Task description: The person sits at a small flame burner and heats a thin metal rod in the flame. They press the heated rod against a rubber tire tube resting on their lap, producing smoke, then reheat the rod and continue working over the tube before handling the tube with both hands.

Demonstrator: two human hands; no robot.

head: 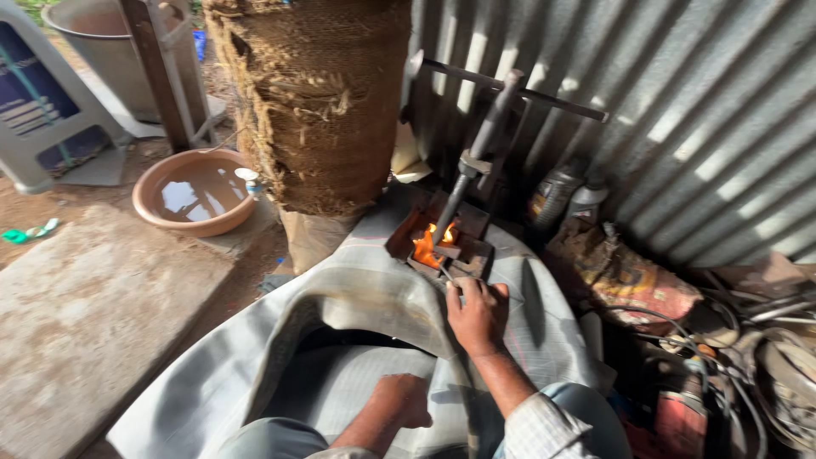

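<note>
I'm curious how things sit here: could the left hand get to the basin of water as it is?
Probably not without leaning. The left hand rests on the grey rubber tube, and the basin lies well beyond it, across the tube's fold.

Matt grey rubber tube (pixel 365 293), rusty metal press (pixel 455 242)

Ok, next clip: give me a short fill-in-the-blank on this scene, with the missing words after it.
1. The right hand holds a thin tool close to a small ____ burning in the metal press.
2. The left hand rests on the grey rubber ____ spread under the press.
3. The round basin on the ground holds ____.
4. The wall behind the press is made of corrugated ____.

Missing words: flame; tube; water; metal
</note>
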